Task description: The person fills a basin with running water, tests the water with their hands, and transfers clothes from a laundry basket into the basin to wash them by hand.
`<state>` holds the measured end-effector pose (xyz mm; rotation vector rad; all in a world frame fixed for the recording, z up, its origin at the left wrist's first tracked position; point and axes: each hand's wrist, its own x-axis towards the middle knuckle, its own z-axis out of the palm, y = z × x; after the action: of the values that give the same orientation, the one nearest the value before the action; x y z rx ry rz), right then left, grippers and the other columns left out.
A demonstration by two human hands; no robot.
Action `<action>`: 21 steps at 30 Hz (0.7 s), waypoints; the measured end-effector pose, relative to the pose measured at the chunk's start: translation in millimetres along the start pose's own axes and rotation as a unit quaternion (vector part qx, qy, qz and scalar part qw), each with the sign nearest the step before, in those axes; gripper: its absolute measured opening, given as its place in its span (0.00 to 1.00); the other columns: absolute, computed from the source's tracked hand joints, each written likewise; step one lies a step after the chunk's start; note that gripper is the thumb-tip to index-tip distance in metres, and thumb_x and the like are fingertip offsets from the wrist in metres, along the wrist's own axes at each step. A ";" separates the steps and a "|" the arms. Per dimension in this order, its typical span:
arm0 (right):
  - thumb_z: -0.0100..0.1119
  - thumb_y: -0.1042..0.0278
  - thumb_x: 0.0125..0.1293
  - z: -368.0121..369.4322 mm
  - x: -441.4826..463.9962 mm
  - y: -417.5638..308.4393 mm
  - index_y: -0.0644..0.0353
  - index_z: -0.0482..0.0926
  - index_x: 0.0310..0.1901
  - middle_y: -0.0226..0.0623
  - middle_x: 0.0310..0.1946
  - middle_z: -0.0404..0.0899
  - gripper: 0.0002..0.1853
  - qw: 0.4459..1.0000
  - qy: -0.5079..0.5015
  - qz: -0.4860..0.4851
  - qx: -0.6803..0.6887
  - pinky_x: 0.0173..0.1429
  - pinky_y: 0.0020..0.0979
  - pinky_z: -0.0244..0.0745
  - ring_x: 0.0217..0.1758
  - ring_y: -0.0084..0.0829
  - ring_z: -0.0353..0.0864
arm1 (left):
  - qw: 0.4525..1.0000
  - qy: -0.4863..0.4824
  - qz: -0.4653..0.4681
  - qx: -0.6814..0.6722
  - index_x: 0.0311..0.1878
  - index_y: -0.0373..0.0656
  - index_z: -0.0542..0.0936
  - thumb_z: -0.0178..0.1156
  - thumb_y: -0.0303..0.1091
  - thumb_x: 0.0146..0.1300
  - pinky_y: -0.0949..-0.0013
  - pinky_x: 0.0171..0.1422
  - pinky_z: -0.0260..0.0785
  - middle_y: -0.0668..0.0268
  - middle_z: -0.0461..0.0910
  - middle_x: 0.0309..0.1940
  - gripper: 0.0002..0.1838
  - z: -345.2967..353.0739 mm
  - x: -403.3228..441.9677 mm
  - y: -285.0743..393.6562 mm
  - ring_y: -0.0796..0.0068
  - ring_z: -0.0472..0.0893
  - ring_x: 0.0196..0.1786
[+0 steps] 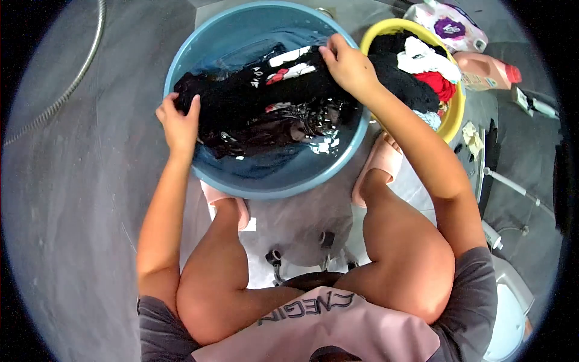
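A large blue basin holds water and a soaked black garment with a white and red print. My left hand is at the basin's left rim, thumb and fingers pinched on the garment's left end. At the upper right side, my right hand grips the garment's other end between thumb and fingers. The cloth stretches between both hands, partly above the water; its lower part lies submerged, and its full shape is hidden.
A yellow basin heaped with black, white and red clothes stands right of the blue one. Behind it lie a pink bottle with a red cap and a white and purple package. A metal shower hose hangs at the left.
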<state>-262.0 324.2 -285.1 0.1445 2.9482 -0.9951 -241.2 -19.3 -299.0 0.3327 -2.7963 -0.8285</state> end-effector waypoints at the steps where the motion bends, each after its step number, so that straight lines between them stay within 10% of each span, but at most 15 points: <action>1: 0.58 0.59 0.62 7.1 0.0 -4.6 0.58 0.73 0.42 0.47 0.34 0.79 0.13 0.974 0.153 -0.166 -0.030 0.45 0.45 0.72 0.41 0.50 0.78 | 0.974 0.084 0.198 0.073 0.50 0.43 0.74 0.67 0.36 0.53 0.58 0.55 0.66 0.52 0.68 0.50 0.21 -1.2 2.6 1.9 0.54 0.73 0.46; 2: 0.61 0.66 0.56 7.9 3.8 -7.6 0.58 0.74 0.40 0.40 0.37 0.77 0.12 0.908 0.268 -0.304 -0.103 0.45 0.41 0.71 0.41 0.46 0.76 | 0.955 0.111 0.263 0.078 0.47 0.42 0.76 0.64 0.30 0.52 0.57 0.56 0.65 0.53 0.72 0.47 0.17 -1.0 -0.8 5.1 0.54 0.74 0.46; 6: 0.62 0.68 0.51 23.2 -10.0 -12.2 0.54 0.76 0.36 0.32 0.33 0.73 0.09 0.888 0.069 -0.433 -0.137 0.42 0.37 0.70 0.39 0.36 0.74 | 0.894 -0.030 0.445 -0.037 0.40 0.41 0.79 0.60 0.22 0.53 0.59 0.52 0.69 0.60 0.77 0.40 0.11 9.8 -5.8 28.1 0.56 0.76 0.46; 21: 0.56 0.66 0.54 60.7 -30.2 30.6 0.52 0.72 0.55 0.40 0.53 0.70 0.23 0.892 -0.009 -0.380 -0.245 0.64 0.42 0.62 0.59 0.39 0.69 | 0.883 -0.167 0.412 0.149 0.61 0.49 0.70 0.69 0.40 0.49 0.53 0.65 0.61 0.52 0.67 0.58 0.33 55.2 -15.5 17.6 0.51 0.67 0.61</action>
<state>-229.3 309.2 -350.2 -1.0831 3.1329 -0.1962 -243.4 27.4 -336.5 -0.9926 -2.9025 -0.2564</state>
